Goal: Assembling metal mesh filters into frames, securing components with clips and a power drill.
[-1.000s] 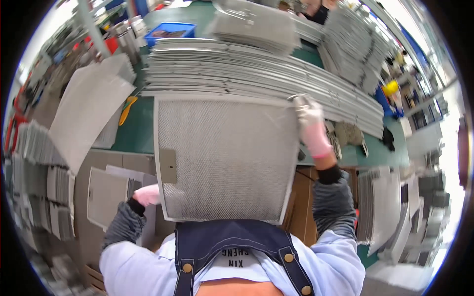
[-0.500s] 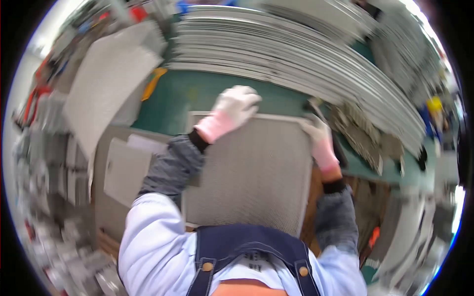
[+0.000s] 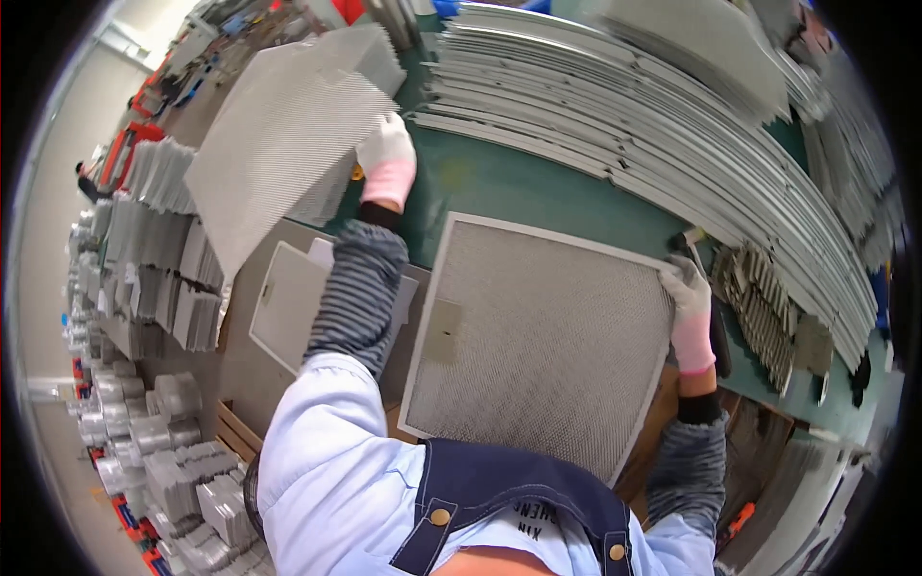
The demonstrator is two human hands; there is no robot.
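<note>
The panel [image 3: 543,336] lies far side over the green table [image 3: 514,182], near side out past the table's edge, its near rim partly hidden by the apron [image 3: 528,480]. The right hand [image 3: 688,312] grips its far right corner. Bare green runs between panel and stacked frames [image 3: 615,106]. The left hand [image 3: 387,158] is at the white sheet's [image 3: 288,134] corner; I can't tell whether it grips. A blue bin [image 3: 523,6] is cut off, its contents hard to make out
</note>
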